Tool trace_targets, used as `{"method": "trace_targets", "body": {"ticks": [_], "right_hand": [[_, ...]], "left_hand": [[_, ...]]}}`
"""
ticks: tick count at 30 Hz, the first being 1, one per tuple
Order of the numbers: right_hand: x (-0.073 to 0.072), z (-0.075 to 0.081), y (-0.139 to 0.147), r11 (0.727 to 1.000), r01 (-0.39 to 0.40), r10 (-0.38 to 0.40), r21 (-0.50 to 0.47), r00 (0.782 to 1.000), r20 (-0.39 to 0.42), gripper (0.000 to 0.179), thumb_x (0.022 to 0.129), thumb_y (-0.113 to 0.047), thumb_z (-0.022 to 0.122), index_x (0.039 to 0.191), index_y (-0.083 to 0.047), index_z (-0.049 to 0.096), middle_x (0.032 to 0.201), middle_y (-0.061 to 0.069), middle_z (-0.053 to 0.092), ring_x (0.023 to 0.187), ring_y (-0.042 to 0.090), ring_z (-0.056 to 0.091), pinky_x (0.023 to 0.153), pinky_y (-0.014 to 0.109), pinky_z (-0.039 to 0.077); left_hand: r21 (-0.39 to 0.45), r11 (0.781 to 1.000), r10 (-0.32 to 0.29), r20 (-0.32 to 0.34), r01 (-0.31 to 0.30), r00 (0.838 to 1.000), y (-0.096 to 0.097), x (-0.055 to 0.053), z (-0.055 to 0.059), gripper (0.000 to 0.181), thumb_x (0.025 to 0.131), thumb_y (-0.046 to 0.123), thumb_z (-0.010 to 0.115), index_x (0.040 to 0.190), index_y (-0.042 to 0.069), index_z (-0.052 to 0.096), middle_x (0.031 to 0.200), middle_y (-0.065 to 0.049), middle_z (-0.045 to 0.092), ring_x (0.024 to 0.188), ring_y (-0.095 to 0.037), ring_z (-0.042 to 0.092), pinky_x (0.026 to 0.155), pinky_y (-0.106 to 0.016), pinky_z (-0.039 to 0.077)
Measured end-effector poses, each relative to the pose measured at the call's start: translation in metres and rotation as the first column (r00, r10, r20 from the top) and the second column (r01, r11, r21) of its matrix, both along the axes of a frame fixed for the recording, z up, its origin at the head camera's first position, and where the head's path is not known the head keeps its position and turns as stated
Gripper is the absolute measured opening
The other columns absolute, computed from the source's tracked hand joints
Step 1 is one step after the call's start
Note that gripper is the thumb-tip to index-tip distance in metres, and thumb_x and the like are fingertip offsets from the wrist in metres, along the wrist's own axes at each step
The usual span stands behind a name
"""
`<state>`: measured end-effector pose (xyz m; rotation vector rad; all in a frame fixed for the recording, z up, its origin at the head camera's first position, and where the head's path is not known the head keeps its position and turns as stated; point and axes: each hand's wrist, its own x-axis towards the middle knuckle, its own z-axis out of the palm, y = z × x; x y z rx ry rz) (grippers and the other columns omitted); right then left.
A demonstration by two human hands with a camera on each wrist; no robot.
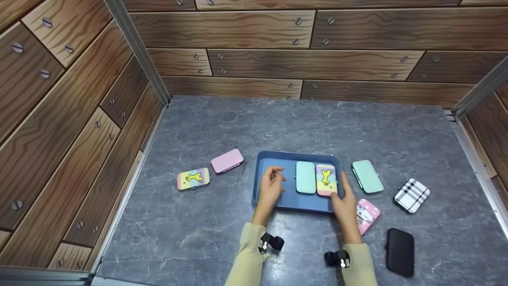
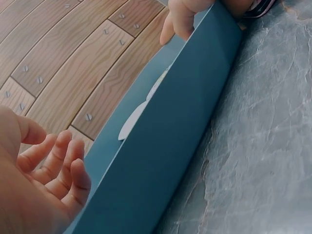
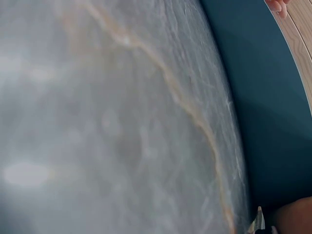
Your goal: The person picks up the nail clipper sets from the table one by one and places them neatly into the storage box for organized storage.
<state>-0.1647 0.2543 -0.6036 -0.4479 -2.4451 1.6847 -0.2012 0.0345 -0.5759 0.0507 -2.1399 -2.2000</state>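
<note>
A blue rectangular tray [image 1: 297, 154] lies on the floor in the head view. In its right half, a mint-green case [image 1: 305, 177] and a case with a yellow giraffe [image 1: 326, 180] lie side by side. My right hand [image 1: 346, 206] holds the tray's right end, its thumb inside by the giraffe case and its fingers along the outer wall. Over the tray's left part hovers my left hand [image 1: 272, 186], fingers loosely bent, with nothing in it. The left wrist view shows that same left hand [image 2: 48, 170] beside the tray's wall [image 2: 170, 141].
Left of the tray lie a plain pink case [image 1: 227, 161] and another giraffe case [image 1: 193, 178]. On the right are a mint case [image 1: 367, 176], a plaid case [image 1: 412, 196], a black case [image 1: 400, 252] and a pink cartoon case [image 1: 367, 214], partly behind my right hand.
</note>
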Motion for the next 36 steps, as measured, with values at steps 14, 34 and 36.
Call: {"method": "trace_targets", "body": {"ticks": [14, 34, 36], "right_hand": [[-0.001, 0.000, 0.000, 1.000, -0.008, 0.008, -0.003, 1.000, 0.007, 0.074, 0.090, 0.004, 0.049, 0.158, -0.016, 0.026, 0.163, 0.008, 0.022, 0.149, 0.028, 0.015, 0.121, 0.041, 0.013], [-0.001, -0.001, 0.000, 1.000, -0.008, 0.008, -0.021, 1.000, 0.020, 0.073, 0.092, 0.002, 0.048, 0.158, -0.017, 0.024, 0.163, 0.008, 0.020, 0.150, 0.028, 0.013, 0.121, 0.044, 0.010], [-0.001, 0.000, 0.001, 1.000, -0.007, 0.008, -0.026, 1.000, 0.016, 0.074, 0.092, 0.002, 0.048, 0.158, -0.017, 0.024, 0.163, 0.008, 0.020, 0.150, 0.028, 0.013, 0.121, 0.044, 0.010]], "left_hand": [[0.042, 0.994, 0.103, -0.008, -0.102, 0.995, -0.011, -0.003, -0.003, 0.021, 0.096, -0.002, 0.047, 0.111, -0.005, 0.061, 0.077, -0.007, 0.060, 0.066, -0.038, 0.057, 0.051, -0.025, 0.048], [0.171, 0.967, 0.202, -0.071, -0.188, 0.977, -0.037, 0.010, 0.031, 0.020, 0.093, -0.010, 0.043, 0.106, -0.012, 0.058, 0.078, -0.026, 0.058, 0.049, -0.015, 0.047, 0.046, -0.023, 0.043], [0.178, 0.964, 0.214, -0.077, -0.198, 0.974, -0.038, 0.009, 0.030, 0.020, 0.093, -0.010, 0.043, 0.105, -0.012, 0.059, 0.078, -0.026, 0.058, 0.049, -0.014, 0.047, 0.045, -0.022, 0.043]]}}
